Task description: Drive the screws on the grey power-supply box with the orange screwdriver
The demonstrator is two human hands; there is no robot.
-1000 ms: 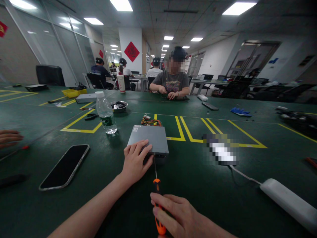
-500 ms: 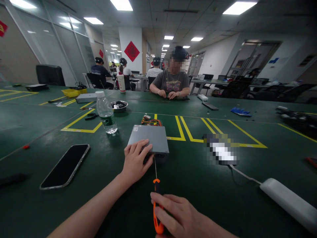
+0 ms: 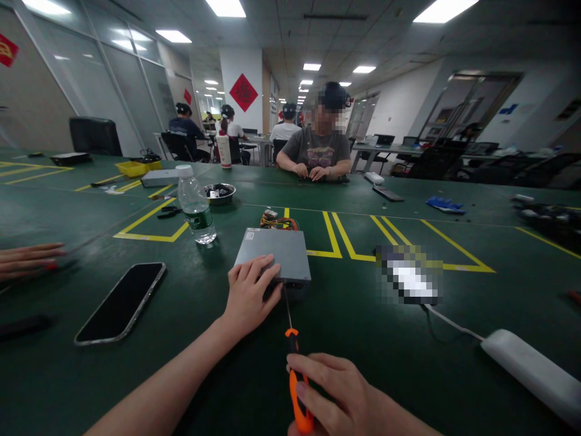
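Note:
A grey metal computer power supply (image 3: 276,247) lies on the green table in front of me, with a bundle of coloured cables (image 3: 279,221) at its far side. My left hand (image 3: 252,287) grips its near left part, fingers over the top and thumb at the front face. My right hand (image 3: 331,390) holds an orange and black screwdriver (image 3: 297,387) by its handle. The thin shaft points away from me, its tip at the near face of the power supply beside my left thumb. Exactly where the tip touches is too small to tell.
A phone (image 3: 121,304) and a water bottle (image 3: 196,209) stand to the left, a metal bowl (image 3: 220,194) behind. Another person's hand (image 3: 27,260) reaches in at the left edge. Right are a blurred-out device (image 3: 411,278) and a white power strip (image 3: 529,369). A person (image 3: 318,145) sits opposite.
My right hand and the screwdriver handle have shifted slightly right, so the shaft slants more. Another person's hand has come in at the left edge. My left hand stays on the power supply.

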